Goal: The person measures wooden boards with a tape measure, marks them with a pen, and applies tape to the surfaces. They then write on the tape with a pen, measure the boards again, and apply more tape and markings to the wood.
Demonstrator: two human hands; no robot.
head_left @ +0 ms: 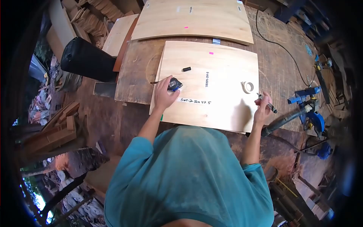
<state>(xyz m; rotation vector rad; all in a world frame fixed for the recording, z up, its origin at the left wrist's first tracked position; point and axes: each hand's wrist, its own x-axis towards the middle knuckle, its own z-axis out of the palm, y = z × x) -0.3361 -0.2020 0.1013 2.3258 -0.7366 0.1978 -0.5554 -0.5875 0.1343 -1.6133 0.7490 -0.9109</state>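
Note:
A pale plywood panel (223, 108) lies in front of me, printed with a dark code and bearing a pink sticker (211, 53). My left hand (165, 94) rests near its left side, fingers wrapped round a black and blue tape measure (174, 84). A thin dark stick pokes out left of those fingers. Over the panel's right edge, my right hand (262, 107) grips a black marker (272, 108), its uncapped tip pointing up and left. Close to that tip sits a roll of masking tape (248, 87). A black marker cap (186, 69) lies higher up. Handwriting (195, 101) runs across the panel's middle.
Beyond is another plywood sheet (211, 19) on the worn wooden table (140, 68). A blue power tool (314, 121) with a hose (287, 120) stands at right, and a black cable (278, 43) curves behind it. At left juts a black padded block (87, 58).

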